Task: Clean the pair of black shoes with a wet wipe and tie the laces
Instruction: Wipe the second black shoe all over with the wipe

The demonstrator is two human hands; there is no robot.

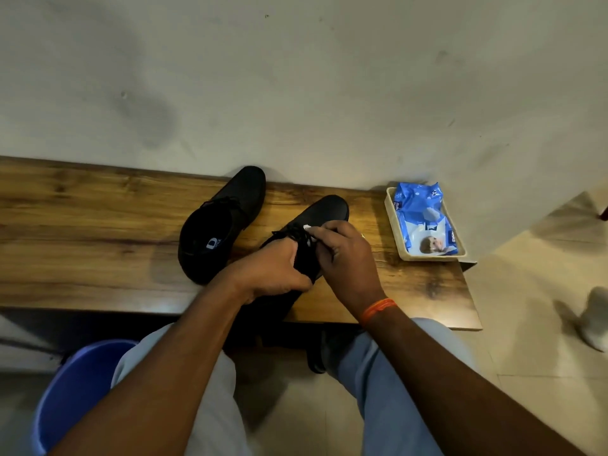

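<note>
Shoes lay on a wooden bench (98,232) set against a pale wall. The right shoe (324,212) pointed its toe up and away toward the wall, with its heel end toward the person and hidden beneath both hands. The left hand (273,271) sat on the near, left side of that shoe, its fingers curled round the upper just beside the lace area, gripping it. The right hand (345,261) came in from the right side and lay over the top of the same shoe, its fingers bent and pinching at the black laces (292,230) where they bunched over the tongue. A small bit of white (307,227) showed at the right fingertips; what it was could not be told. The two hands nearly touched, with the lace area between them.

The left shoe (220,225) lay apart to the left of the hands, untouched, toe toward the wall and its opening facing the camera, so that a white logo on the insole showed.

An orange band (378,309) circled the right wrist. To the right of the hands, near the bench's end, a shallow beige tray (393,222) held a blue pack of wet wipes (424,222). Below the bench, the person's knees in light trousers framed the forearms, and a blue bucket (75,390) stood on the floor at lower left.
</note>
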